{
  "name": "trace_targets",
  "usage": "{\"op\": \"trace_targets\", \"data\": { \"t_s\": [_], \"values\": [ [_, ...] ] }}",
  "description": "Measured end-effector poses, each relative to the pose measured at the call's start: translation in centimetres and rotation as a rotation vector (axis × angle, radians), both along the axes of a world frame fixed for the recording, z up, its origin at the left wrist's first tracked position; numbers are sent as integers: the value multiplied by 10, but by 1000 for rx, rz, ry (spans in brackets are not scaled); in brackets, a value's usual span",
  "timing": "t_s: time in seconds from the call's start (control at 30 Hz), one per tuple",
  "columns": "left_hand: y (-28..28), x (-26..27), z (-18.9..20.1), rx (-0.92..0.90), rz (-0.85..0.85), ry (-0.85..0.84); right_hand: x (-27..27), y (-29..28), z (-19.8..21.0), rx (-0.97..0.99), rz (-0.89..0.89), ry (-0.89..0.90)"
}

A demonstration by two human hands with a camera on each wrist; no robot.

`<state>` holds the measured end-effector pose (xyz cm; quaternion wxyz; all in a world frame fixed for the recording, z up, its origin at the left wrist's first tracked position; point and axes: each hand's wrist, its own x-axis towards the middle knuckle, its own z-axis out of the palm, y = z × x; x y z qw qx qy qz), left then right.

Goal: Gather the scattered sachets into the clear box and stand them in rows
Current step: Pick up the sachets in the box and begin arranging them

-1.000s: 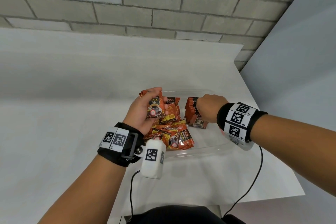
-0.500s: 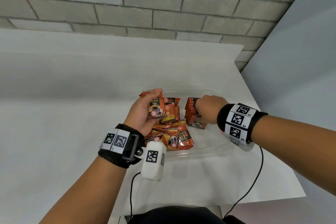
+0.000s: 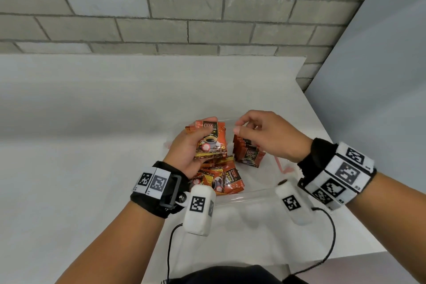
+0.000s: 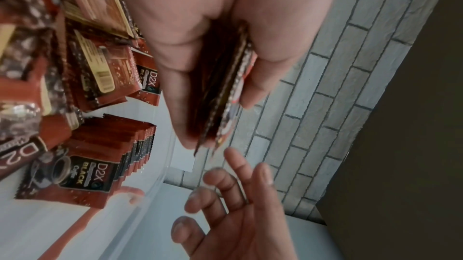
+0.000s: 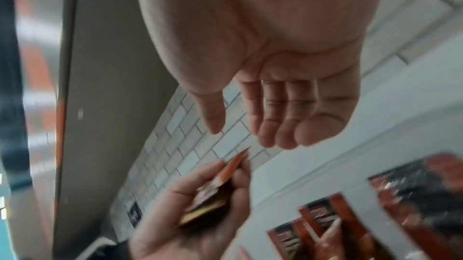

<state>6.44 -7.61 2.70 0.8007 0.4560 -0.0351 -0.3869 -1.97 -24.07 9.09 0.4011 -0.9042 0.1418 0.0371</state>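
Note:
My left hand grips a small stack of orange-and-black coffee sachets upright over the clear box; the left wrist view shows the stack edge-on between thumb and fingers. My right hand hovers just right of that stack with relaxed fingers and holds nothing. Below it a row of sachets stands on edge in the box, seen too in the left wrist view as the standing row. Loose sachets lie piled in the box's left part.
The box sits on a white table near its right edge. A brick wall is behind and a grey panel to the right. Cables hang from both wrist cameras.
My right hand has lifted off the standing row, opened its fingers and turned toward the left hand's stack. The left hand still grips its sachets, held slightly higher.

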Motion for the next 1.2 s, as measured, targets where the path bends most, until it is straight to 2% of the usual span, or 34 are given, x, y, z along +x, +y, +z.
{"op": "trace_targets", "data": {
  "t_s": [0.07,0.23,0.4,0.5,0.57,0.8,0.93,1.07,1.13,1.2],
  "values": [
    [-4,-4,4,1,-42,-46,-4,6,-4,139,-33,-19],
    [-13,-11,8,24,-109,-101,-6,4,-14,282,-58,-96],
    [-16,-10,11,43,-92,-8,-7,-7,-15,277,-153,-276],
    [-15,-7,9,55,-14,6,-11,-6,-12,241,-148,-357],
    [-15,-8,9,37,-22,-6,-12,-4,-12,274,-132,-365],
    [-19,-11,7,43,-63,-173,-8,-15,-8,274,-107,-271],
    [-19,-9,6,78,-4,-172,-5,-33,1,198,-83,-194],
    [-12,0,4,67,163,-46,-2,-47,-5,-45,-24,-50],
    [-6,5,4,62,193,-15,-1,-46,-16,-223,43,73],
    [-2,8,4,56,202,-10,1,-43,-29,-321,95,188]
  ]
}}
